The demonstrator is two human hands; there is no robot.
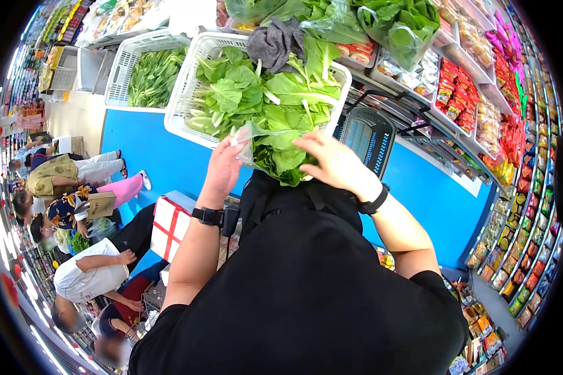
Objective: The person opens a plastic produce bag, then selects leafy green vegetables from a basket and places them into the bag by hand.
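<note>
Our left hand [224,164], nearly closed, pinches the clear bag [246,147]; our right hand [339,164] is half open beside it, no firm grip visible. Bagged greens [284,159] sit at the near rim; beyond, loose greens [230,94] lie unbagged in the white crate [182,99].

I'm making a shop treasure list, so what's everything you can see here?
Leafy greens: many, green, middle crate
Vegetable crates: two, white, top
Bagged greens: several, green, top
Cloth: one, grey, on the greens
Plastic bag: one, clear, at the left hand
Shopping basket: one, dark grey, right of the middle crate
Snack packets: many, mostly red, right
Box: one, white with red bands, left
Floor: one, bright blue, below the crates
Other people: several, mixed clothes, left
Wristbands: two, black, wrists
Left hand: one, bare, pinching the bag
Right hand: one, bare, fingers spread over greens
</note>
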